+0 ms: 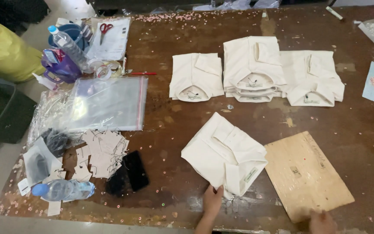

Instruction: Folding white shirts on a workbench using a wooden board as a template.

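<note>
The person's left hand (213,200) pinches the near edge of a folded cream shirt (224,154) between closed fingers, close to the table's (169,108) front edge. The right hand (322,222) rests on the near corner of a tan cardboard sheet (306,175) that lies just right of the shirt; whether its fingers grip or only press cannot be told, as the frame's lower edge cuts them off.

Beyond the shirt a bare strip of brown tabletop stays open, and past it sit a single folded shirt (195,77), a stack of folded shirts (252,69) and another folded shirt (312,78), side by side.

Left of the held shirt, across open table, lie a black phone (136,170), a heap of pale paper tags (102,151) and a water bottle (63,190) with a blue cap on its side. Farther back on that side lies a clear plastic bag with a red strip (109,104), with red-handled scissors (105,30) beyond it.
</note>
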